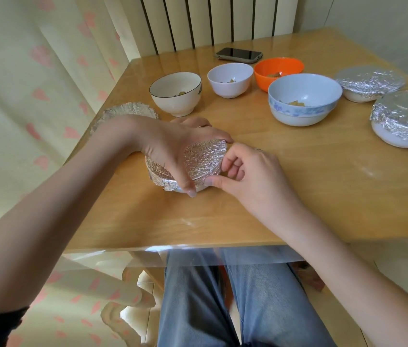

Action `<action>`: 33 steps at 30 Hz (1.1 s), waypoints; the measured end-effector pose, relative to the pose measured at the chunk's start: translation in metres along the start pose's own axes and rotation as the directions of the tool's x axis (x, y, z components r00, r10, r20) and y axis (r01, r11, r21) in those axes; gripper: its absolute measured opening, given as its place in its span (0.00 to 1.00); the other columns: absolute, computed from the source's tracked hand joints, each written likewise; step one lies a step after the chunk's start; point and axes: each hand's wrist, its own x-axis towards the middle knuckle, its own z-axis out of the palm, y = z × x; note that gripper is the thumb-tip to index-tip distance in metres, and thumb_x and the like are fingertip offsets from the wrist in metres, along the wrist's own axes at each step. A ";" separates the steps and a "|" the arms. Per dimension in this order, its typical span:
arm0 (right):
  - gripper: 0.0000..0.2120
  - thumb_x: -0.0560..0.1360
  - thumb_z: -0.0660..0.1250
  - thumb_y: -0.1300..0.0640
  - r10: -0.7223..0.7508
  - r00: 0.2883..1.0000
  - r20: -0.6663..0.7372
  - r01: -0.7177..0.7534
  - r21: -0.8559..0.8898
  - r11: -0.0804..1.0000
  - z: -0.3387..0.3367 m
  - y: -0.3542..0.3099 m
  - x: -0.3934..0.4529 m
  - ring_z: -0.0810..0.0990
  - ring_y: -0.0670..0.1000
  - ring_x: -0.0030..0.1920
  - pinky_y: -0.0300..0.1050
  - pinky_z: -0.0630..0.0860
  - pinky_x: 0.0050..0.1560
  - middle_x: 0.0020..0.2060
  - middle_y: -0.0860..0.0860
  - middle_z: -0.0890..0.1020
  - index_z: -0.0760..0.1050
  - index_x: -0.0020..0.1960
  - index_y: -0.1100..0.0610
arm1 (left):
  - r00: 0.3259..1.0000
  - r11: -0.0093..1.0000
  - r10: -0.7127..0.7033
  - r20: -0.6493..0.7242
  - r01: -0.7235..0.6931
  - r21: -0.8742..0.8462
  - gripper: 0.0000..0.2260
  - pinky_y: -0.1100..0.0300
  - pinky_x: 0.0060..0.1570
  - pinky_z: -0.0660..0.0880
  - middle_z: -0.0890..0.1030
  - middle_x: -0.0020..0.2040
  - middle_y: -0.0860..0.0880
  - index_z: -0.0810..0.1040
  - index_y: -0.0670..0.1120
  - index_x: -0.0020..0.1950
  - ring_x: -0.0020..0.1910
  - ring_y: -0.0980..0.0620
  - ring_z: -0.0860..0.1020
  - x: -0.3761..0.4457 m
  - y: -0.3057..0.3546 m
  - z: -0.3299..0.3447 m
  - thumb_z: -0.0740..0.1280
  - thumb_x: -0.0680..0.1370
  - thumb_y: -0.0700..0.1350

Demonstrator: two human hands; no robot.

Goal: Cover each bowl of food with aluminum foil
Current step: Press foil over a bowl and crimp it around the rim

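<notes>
I am working on the foil-covered bowl point(197, 164) that sits near the middle of the tabletop point(298, 196), close to me. My left hand point(172, 146) arches over its top, fingers curled on the far rim and thumb pressed down on the near edge, holding the foil tight. My right hand point(245, 171) meets the bowl from its 3 o'clock side, thumb and curled fingers pinching the foil's edge against the rim. A sliver of white bowl shows beneath the foil skirt at 6 o'clock, so I judge this cover nearly shaped but not fully crimped.

Out at 2 o'clock on the tabletop, two bowls are already wrapped: the far covered bowl point(369, 82) and the near covered bowl point(405, 118). Four remain open, each with a little food inside: the black-rimmed bowl point(175, 93) at 11 o'clock, the small white bowl point(230, 80) and the orange bowl point(278, 71) around 12, and the blue-patterned bowl point(304, 98) at 1 o'clock. A loose foil piece point(127, 111), already rounded, lies at 10 o'clock behind my left wrist. A phone point(238, 55) rests at the far edge.

By my count, two are done, one is in hand, four are left.
</notes>
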 end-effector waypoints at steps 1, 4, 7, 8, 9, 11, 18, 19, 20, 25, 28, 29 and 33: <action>0.15 0.64 0.78 0.47 0.000 1.000 0.014 -0.001 0.020 1.000 -0.001 0.000 0.001 0.72 0.44 0.32 0.48 0.76 0.39 0.31 0.46 0.76 0.74 0.38 0.51 | 1.000 1.000 -0.006 0.005 0.006 0.000 0.51 0.45 0.73 0.59 0.56 0.70 0.61 0.51 0.75 0.70 0.74 0.52 0.54 0.000 0.000 0.000 0.81 0.57 0.62; 0.12 0.65 0.78 0.51 -0.011 0.998 0.057 0.006 0.086 0.996 -0.006 0.000 0.005 0.73 0.41 0.29 0.34 0.72 0.34 0.28 0.43 0.76 0.76 0.37 0.54 | 0.999 0.999 -0.029 0.015 0.028 0.019 0.51 0.45 0.74 0.57 0.52 0.73 0.61 0.49 0.75 0.70 0.76 0.53 0.51 -0.001 0.002 0.000 0.81 0.60 0.60; 0.10 0.66 0.78 0.55 -0.002 0.995 0.104 -0.012 0.138 0.990 -0.011 -0.001 0.009 0.73 0.38 0.28 0.29 0.69 0.32 0.25 0.40 0.74 0.77 0.36 0.56 | 0.999 0.998 -0.050 0.022 0.049 0.029 0.51 0.47 0.74 0.55 0.48 0.74 0.62 0.47 0.75 0.71 0.77 0.54 0.48 -0.002 0.004 0.001 0.80 0.61 0.59; 0.10 0.65 0.78 0.56 0.005 0.993 0.115 -0.021 0.137 0.990 -0.012 0.000 0.012 0.72 0.38 0.28 0.29 0.68 0.32 0.24 0.39 0.74 0.78 0.36 0.57 | 0.998 0.998 -0.054 0.025 0.053 0.028 0.52 0.48 0.74 0.55 0.48 0.75 0.62 0.46 0.76 0.71 0.77 0.54 0.47 -0.002 0.005 0.001 0.80 0.61 0.59; 0.10 0.64 0.79 0.55 0.009 0.992 0.124 -0.025 0.126 0.992 -0.012 0.000 0.014 0.72 0.38 0.28 0.29 0.68 0.32 0.23 0.39 0.74 0.78 0.35 0.57 | 0.998 0.998 -0.055 0.026 0.055 0.026 0.52 0.48 0.75 0.55 0.47 0.75 0.62 0.46 0.76 0.71 0.77 0.54 0.47 -0.003 0.005 0.000 0.80 0.61 0.59; 0.11 0.62 0.80 0.53 0.010 0.990 0.142 -0.020 0.069 0.997 -0.016 -0.001 0.021 0.72 0.39 0.27 0.31 0.67 0.31 0.22 0.39 0.74 0.79 0.34 0.57 | 0.998 0.998 -0.056 0.023 0.055 0.024 0.52 0.48 0.75 0.54 0.48 0.75 0.62 0.47 0.74 0.72 0.77 0.54 0.48 -0.004 0.006 0.000 0.80 0.61 0.59; 0.24 0.52 0.80 0.39 0.043 0.968 0.247 0.034 -0.299 0.954 -0.038 -0.015 0.048 0.70 0.43 0.29 0.41 0.61 0.30 0.24 0.44 0.73 0.72 0.30 0.55 | 0.999 0.999 -0.037 -0.003 0.037 0.003 0.48 0.53 0.72 0.56 0.53 0.73 0.62 0.51 0.77 0.68 0.75 0.54 0.51 -0.006 0.009 0.000 0.80 0.60 0.59; 0.24 0.51 0.80 0.40 0.039 0.962 0.269 0.046 -0.303 0.952 -0.038 -0.016 0.051 0.70 0.43 0.29 0.41 0.61 0.30 0.23 0.43 0.73 0.72 0.31 0.55 | 0.999 0.999 -0.045 -0.009 0.045 -0.001 0.47 0.53 0.72 0.56 0.53 0.73 0.61 0.51 0.77 0.66 0.75 0.54 0.51 -0.006 0.009 0.000 0.80 0.60 0.59; 0.24 0.52 0.80 0.40 0.039 0.958 0.283 0.048 -0.295 0.954 -0.037 -0.015 0.053 0.70 0.43 0.29 0.41 0.62 0.30 0.23 0.42 0.74 0.73 0.31 0.54 | 0.998 0.998 -0.060 -0.015 0.060 0.000 0.47 0.52 0.72 0.57 0.54 0.72 0.60 0.51 0.77 0.67 0.75 0.52 0.52 -0.006 0.009 0.000 0.80 0.61 0.59; 0.15 0.62 0.78 0.45 0.094 0.944 0.317 0.012 -0.317 0.949 -0.044 0.004 0.035 0.72 0.41 0.32 0.42 0.63 0.32 0.29 0.43 0.77 0.74 0.36 0.50 | 0.953 0.953 -0.301 -0.043 0.303 0.025 0.49 0.47 0.64 0.68 0.59 0.71 0.49 0.51 0.67 0.73 0.69 0.43 0.66 -0.002 0.014 0.003 0.72 0.57 0.71; 0.12 0.66 0.76 0.46 0.096 0.952 0.292 -0.003 -0.303 0.953 -0.040 0.007 0.013 0.74 0.42 0.36 0.41 0.65 0.33 0.33 0.44 0.78 0.75 0.41 0.48 | 0.927 0.927 -0.374 -0.015 0.374 0.020 0.55 0.41 0.69 0.63 0.54 0.77 0.46 0.46 0.68 0.74 0.75 0.38 0.59 -0.003 0.020 0.005 0.67 0.52 0.77; 0.12 0.66 0.75 0.45 0.092 0.957 0.275 -0.008 -0.292 0.956 -0.037 0.005 0.007 0.74 0.42 0.36 0.42 0.65 0.33 0.33 0.44 0.77 0.74 0.42 0.47 | 0.929 0.929 -0.371 0.011 0.371 0.016 0.58 0.39 0.73 0.55 0.47 0.80 0.47 0.42 0.69 0.74 0.79 0.39 0.48 -0.006 0.020 0.003 0.67 0.50 0.78; 0.16 0.66 0.71 0.37 0.071 0.978 0.197 -0.011 -0.293 0.956 -0.018 -0.009 -0.011 0.74 0.44 0.35 0.42 0.68 0.33 0.31 0.44 0.74 0.73 0.43 0.47 | 0.955 0.957 -0.284 0.085 0.276 0.094 0.67 0.41 0.74 0.40 0.29 0.77 0.54 0.26 0.71 0.69 0.74 0.50 0.27 -0.024 0.007 -0.009 0.75 0.49 0.68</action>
